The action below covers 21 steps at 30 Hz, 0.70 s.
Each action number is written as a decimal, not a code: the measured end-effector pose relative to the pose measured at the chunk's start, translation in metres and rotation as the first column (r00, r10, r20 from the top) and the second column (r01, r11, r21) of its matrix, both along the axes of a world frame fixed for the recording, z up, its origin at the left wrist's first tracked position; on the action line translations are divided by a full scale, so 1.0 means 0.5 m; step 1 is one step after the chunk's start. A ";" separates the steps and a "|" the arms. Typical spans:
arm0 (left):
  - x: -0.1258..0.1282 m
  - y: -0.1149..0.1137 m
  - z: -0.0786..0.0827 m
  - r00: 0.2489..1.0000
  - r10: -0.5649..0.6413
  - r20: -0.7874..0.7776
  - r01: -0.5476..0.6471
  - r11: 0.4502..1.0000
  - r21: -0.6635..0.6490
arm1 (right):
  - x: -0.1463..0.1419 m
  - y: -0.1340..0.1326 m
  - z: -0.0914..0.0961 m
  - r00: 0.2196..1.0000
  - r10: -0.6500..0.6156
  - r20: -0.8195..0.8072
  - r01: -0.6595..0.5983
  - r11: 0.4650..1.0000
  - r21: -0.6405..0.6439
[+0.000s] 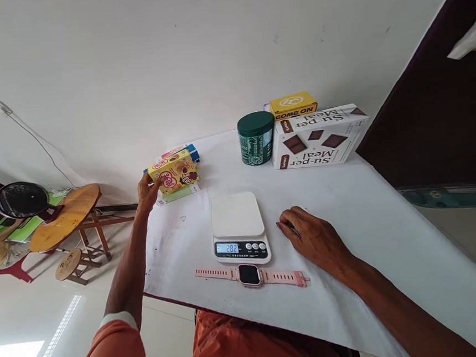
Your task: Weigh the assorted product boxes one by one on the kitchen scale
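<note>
At the table's left side, my left hand (148, 189) is closed on a yellow snack box (174, 173) with a cartoon figure on it. Other small boxes, a blue one (193, 152) and a pale green one (180, 193), lie behind and under it. My right hand (307, 231) rests on the cloth to the right of the white kitchen scale (237, 216), fingers curled in. Something small and dark shows between those fingers; I cannot make it out. The scale's pan is bare and its display seems to read 282. A pink-strapped smartwatch (250, 275) lies in front of the scale.
Along the back stand a dark green lidded tub (256, 138), a white chocolate box (316, 141) and a yellow box (293, 104). Off to the left are a round wooden table (68, 218) with a black fan (21, 200), a stool (70, 262) and another person.
</note>
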State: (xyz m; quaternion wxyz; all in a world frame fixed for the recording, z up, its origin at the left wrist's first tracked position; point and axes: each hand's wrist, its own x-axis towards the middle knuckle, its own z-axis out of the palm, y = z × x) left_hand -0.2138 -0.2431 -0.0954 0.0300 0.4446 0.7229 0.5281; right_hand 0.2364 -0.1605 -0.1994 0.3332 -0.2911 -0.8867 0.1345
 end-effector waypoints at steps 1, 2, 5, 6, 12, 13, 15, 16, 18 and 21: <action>-0.003 0.004 -0.007 1.000 0.008 -0.007 -0.008 1.000 -0.005 | 0.001 0.000 0.000 1.000 0.002 0.004 -0.002 1.000 -0.003; -0.006 0.006 -0.012 0.999 0.027 -0.018 -0.027 1.000 -0.009 | 0.001 0.000 0.000 1.000 0.004 0.008 -0.004 1.000 -0.004; -0.006 -0.001 -0.020 0.992 0.104 -0.070 -0.106 0.994 -0.036 | 0.001 -0.001 0.002 1.000 0.001 0.025 -0.001 1.000 -0.002; -0.002 -0.006 -0.019 0.988 0.131 -0.085 -0.136 0.990 -0.049 | 0.000 -0.001 0.003 1.000 -0.004 0.030 0.004 1.000 -0.001; 0.092 -0.016 0.035 0.857 0.304 -0.416 -0.270 0.953 0.140 | -0.007 -0.003 0.010 0.997 -0.049 0.064 0.049 0.999 -0.005; 0.119 -0.006 0.050 0.826 0.300 -0.478 -0.239 0.953 0.185 | -0.008 -0.004 0.011 0.996 -0.056 0.066 0.056 0.998 -0.002; 0.177 0.032 0.076 0.801 0.235 -0.550 -0.139 0.968 0.210 | -0.009 -0.005 0.013 0.995 -0.067 0.067 0.067 0.998 0.006; 0.207 0.059 0.086 0.806 0.180 -0.564 -0.081 0.977 0.197 | -0.010 -0.006 0.013 0.995 -0.072 0.070 0.072 0.997 0.011; 0.265 0.129 0.095 0.821 0.031 -0.570 0.065 0.987 0.147 | -0.011 -0.007 0.014 0.992 -0.086 0.090 0.084 0.996 0.023; 0.337 0.257 0.089 0.824 -0.209 -0.527 0.247 0.969 0.001 | -0.013 -0.007 0.016 0.982 -0.112 0.151 0.106 0.993 0.045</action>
